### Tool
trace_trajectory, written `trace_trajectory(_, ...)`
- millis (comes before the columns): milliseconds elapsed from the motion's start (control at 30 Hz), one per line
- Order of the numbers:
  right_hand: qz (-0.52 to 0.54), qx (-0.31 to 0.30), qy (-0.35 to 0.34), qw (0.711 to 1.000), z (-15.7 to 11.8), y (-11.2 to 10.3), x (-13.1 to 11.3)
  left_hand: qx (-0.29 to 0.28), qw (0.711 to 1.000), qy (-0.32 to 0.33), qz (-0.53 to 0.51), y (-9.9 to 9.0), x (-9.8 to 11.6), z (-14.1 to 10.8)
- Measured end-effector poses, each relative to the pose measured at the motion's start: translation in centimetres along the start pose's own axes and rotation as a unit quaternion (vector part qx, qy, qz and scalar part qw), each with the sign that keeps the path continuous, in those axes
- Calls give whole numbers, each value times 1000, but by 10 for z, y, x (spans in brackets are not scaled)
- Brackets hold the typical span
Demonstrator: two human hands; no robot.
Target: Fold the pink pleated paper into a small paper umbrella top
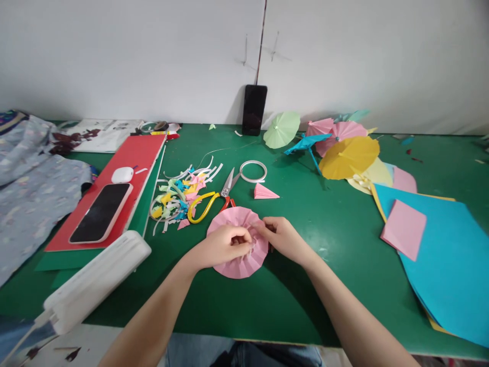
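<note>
A round pleated pink paper disc [237, 267] is spread out just above the green table in front of me. My left hand [225, 245] reaches over it from the left, fingers curled and pinching near its middle. My right hand [282, 237] is closed on the disc's right edge, thumb on top and some fingers hidden beneath. Just beyond lie scissors [225, 192] with one yellow and one red handle, blades apart. A folded pink paper wedge [265, 192] and a white ring of tape or strip [253, 172] are behind the disc.
Paper scraps [183, 191] are heaped left of the scissors. Several paper umbrellas [349, 157] stand at the back right; blue sheets [451, 255] and pink squares [405, 228] lie right. On the left are a phone [101, 213], a red folder [141, 158] and a white power strip [99, 280].
</note>
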State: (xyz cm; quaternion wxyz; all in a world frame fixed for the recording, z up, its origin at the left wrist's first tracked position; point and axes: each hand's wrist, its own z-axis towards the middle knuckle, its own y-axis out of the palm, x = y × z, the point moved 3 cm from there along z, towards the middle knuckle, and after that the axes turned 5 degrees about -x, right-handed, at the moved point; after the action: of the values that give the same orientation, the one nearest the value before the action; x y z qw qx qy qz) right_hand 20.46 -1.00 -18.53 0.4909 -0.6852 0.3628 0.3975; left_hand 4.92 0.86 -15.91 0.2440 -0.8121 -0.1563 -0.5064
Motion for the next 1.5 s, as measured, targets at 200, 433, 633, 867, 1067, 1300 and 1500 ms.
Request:
trace_trajectory(200, 65, -3, -26, 998, -3, 0, -8, 56, 998, 19, -10, -11, 3, -3)
trace_trajectory(433, 128, 26, -56, 990, -7, -1, -19, 80, 996, 33, -19, -13, 7, -5)
trace_trajectory(633, 164, 37, -55, 984, -9, 0, -22, 92, 995, 36, -34, -14, 11, -8)
trace_trajectory(867, 211, 35, -55, 975, -11, 4, -23, 80, 994, 60, -48, -12, 16, -8)
trace_trajectory(1067, 239, 47, -79, 967, -14, 7, -24, 62, 994, 65, -63, -9, 17, -8)
trace_trajectory(1300, 278, 43, -83, 956, -15, 10, -20, 45, 995, 56, -75, -8, 17, -7)
trace_trajectory(1500, 289, 22, -89, 953, -14, 11, -23, 33, 995, 53, -78, -5, 19, -7)
